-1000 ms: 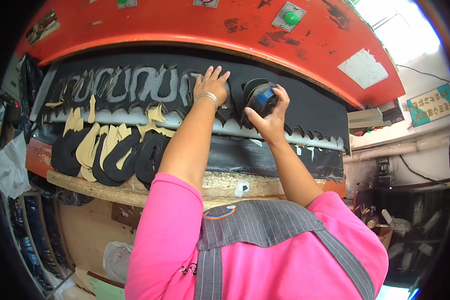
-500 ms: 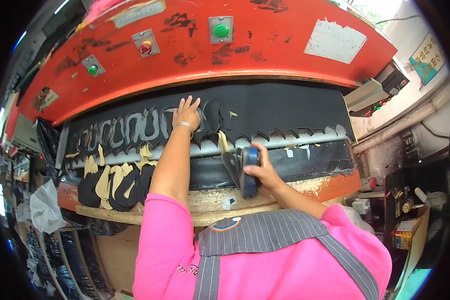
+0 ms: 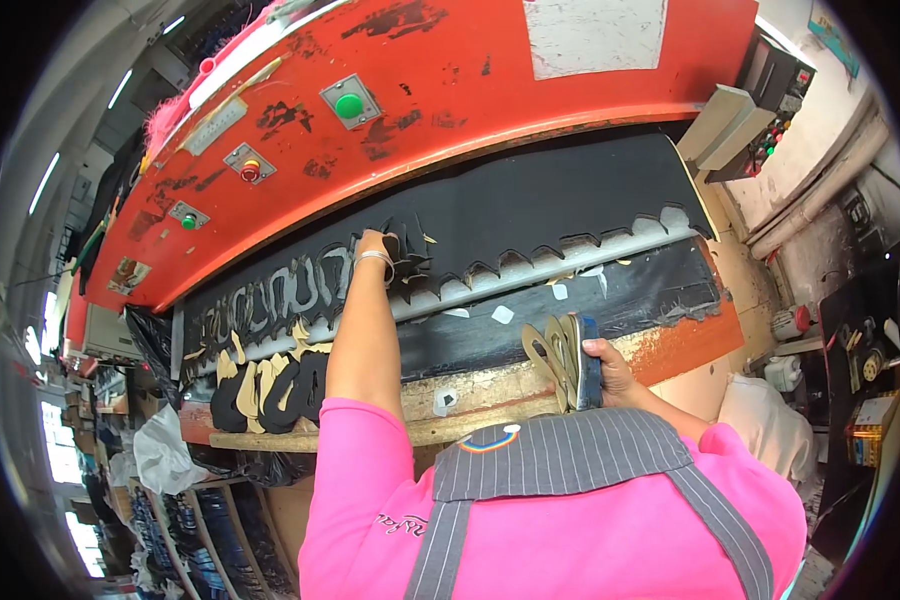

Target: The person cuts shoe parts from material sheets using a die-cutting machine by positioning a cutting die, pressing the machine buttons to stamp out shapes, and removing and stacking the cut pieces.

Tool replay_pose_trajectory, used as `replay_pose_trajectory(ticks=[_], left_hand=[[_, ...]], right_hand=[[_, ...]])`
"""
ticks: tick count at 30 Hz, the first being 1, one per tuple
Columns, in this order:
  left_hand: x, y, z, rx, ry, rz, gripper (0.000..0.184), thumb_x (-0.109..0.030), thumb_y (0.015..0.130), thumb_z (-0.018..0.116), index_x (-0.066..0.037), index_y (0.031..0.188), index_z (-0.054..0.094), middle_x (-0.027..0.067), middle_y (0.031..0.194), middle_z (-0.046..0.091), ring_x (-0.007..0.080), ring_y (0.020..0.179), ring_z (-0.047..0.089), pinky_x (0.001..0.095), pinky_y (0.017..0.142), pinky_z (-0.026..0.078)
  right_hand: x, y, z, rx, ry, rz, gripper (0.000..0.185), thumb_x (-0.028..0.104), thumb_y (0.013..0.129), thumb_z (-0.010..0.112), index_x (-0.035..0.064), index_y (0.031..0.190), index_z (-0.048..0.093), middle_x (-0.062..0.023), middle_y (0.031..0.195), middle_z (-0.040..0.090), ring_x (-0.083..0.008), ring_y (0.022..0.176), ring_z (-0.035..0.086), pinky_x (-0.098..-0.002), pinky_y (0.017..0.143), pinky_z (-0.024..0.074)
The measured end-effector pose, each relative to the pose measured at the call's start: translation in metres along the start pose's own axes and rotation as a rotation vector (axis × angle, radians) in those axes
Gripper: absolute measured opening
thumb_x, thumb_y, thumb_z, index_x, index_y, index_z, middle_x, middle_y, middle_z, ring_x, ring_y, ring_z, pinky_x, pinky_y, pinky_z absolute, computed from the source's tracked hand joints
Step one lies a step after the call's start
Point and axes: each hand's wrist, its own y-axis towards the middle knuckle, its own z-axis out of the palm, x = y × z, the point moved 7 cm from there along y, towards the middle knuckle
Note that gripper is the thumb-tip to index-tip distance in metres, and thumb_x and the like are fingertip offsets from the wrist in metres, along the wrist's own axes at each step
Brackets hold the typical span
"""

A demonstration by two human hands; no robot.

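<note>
My left hand (image 3: 373,246) is at the black sheet (image 3: 530,200), its fingers curled and partly hidden beside dark cut pieces (image 3: 410,250); what it grips is too small to make out. Low on the right, my right hand (image 3: 612,372) is closed around a blue-sided cutting die (image 3: 590,365). Tan loop-shaped pieces (image 3: 555,360) show on the die's left side. U-shaped cut-outs (image 3: 305,285) run along the sheet left of my left hand. Black and tan cut pieces (image 3: 280,388) lie overlapped at the bed's left front.
A red machine beam (image 3: 300,150) with green buttons and a red knob spans the back. A worn wooden ledge (image 3: 490,425) runs along the front. White scraps (image 3: 503,315) lie on the front strip. A grey box (image 3: 728,128) projects at the right end.
My right hand has carried the die off the sheet and down toward me, turning it so its tan side shows. My left hand's spread fingers have curled in by the dark pieces. The view has shifted.
</note>
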Motion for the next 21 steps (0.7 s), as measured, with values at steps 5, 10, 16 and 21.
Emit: replay_pose_trajectory(ticks=[5,10,16,21], left_hand=[[0.008,-0.019,0.014,0.154,-0.886,-0.328,0.054,-0.034,0.085,0.068,0.008,0.118,0.061,0.0217,0.111,0.067,0.0323,0.091,0.068,0.0423,0.079,0.053],[-0.006,-0.047,-0.017,0.169,-0.967,-0.383,0.049,-0.028,0.081,0.078,0.005,0.112,0.059,0.0136,0.092,0.068,0.0262,0.068,0.067,0.0387,0.059,0.054],[0.0,-0.049,-0.019,-0.098,-1.246,-0.249,0.064,-0.004,0.071,0.083,-0.002,0.124,0.046,0.0211,0.111,0.058,0.03,0.087,0.066,0.0419,0.067,0.059],[-0.005,-0.055,-0.013,-0.053,-1.462,-0.114,0.083,0.011,0.072,0.074,-0.014,0.139,0.034,0.0192,0.122,0.052,0.0314,0.1,0.063,0.0416,0.08,0.058]], right_hand=[[0.011,-0.004,0.001,-0.014,-0.029,-0.065,0.06,0.031,0.079,0.067,-0.0046,0.125,0.053,-0.0217,0.11,0.066,-0.0336,0.085,0.071,-0.0494,0.075,0.062],[0.009,0.001,-0.003,0.014,-0.013,-0.041,0.056,0.029,0.08,0.067,0.0027,0.126,0.049,-0.0197,0.105,0.064,-0.0327,0.085,0.069,-0.0497,0.074,0.0615],[0.01,0.002,0.009,-0.003,-0.115,-0.082,0.064,0.024,0.08,0.069,0.0232,0.135,0.036,-0.0117,0.107,0.055,-0.0257,0.087,0.065,-0.0527,0.076,0.0596],[0.012,0.001,0.009,-0.034,-0.143,-0.115,0.069,0.024,0.079,0.069,0.0251,0.138,0.034,-0.011,0.107,0.054,-0.0259,0.087,0.064,-0.0525,0.077,0.0588]])
